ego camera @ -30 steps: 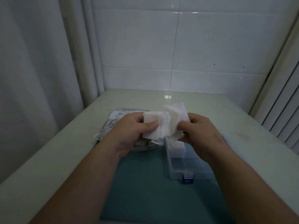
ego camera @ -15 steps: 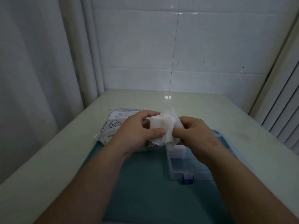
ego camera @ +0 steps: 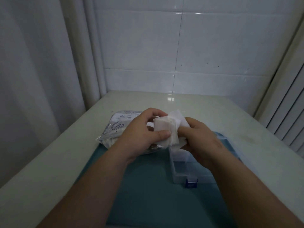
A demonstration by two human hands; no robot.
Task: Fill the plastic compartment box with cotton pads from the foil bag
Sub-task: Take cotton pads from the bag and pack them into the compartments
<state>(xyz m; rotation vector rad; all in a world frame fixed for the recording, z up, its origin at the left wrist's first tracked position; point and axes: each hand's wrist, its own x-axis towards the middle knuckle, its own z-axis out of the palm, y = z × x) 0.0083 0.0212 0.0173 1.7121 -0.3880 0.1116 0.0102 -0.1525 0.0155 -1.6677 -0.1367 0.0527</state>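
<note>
Cotton pads (ego camera: 166,129), in a stack: we see the left hand (ego camera: 139,134) pinch them between thumb and curled fingers, and the right hand (ego camera: 202,139) grip their other side. The clear compartment box (ego camera: 181,168) sits just below the fingers; the foil bag (ego camera: 115,127) lies behind the left fingers.

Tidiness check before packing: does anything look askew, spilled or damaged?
The cotton pads, held by the left hand and right hand above the plastic box, are fanned out with uneven edges. Nothing else stands out.

Teal mat (ego camera: 148,195) on a pale table (ego camera: 49,162), white tiled wall (ego camera: 213,46) behind, curtain (ego camera: 32,63) at left.
</note>
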